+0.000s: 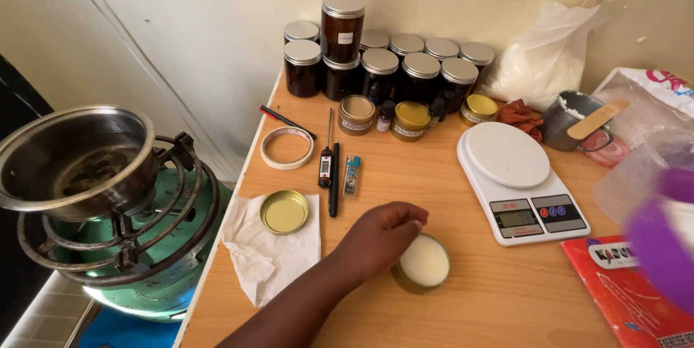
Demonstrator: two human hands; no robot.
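Open gold tin (423, 264) of pale cream low on the wooden table (491, 304), near the front edge, lid off. Left hand (381, 234) resting on the tin's upper-left rim, fingers curled over the edge and gripping the tin; tin sticking out right of and below the knuckles. Right hand not clearly seen; only a blurred purple shape (661, 236) at the right edge, grip impossible to tell. Gold lid (284, 211) lying flat on a white paper napkin (271, 247) left of the hand, apart from the tin. Probe thermometer (326, 156), black pen (334, 178) and small lighter (350, 176) side by side above the hand. Roll of tape (287, 148) farther up left. White kitchen scale (519, 182) right of the tin, well apart. Dark jars (379, 66) with silver lids along the wall. Metal pot (76, 160) on a gas burner (137, 239) off the table's left side.
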